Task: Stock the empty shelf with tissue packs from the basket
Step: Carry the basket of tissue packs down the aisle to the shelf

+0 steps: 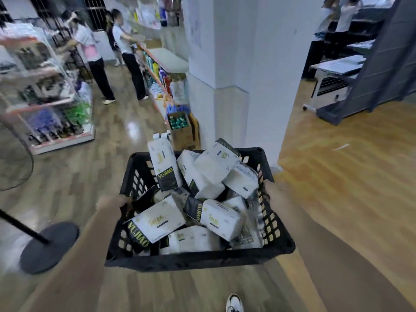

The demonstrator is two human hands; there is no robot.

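Dim, even indoor light with soft shadows. White glare streaks the floor at far left. Motion blur smears the left shelves and the near rim of the basket. Straight lines bow toward the edges from wide-angle distortion.

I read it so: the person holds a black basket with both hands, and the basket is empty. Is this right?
Not empty: the head view shows the black basket piled with tissue packs. The left hand and right hand do hold its sides.

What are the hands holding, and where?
The basket: left hand grips its left rim, right hand grips its right rim.
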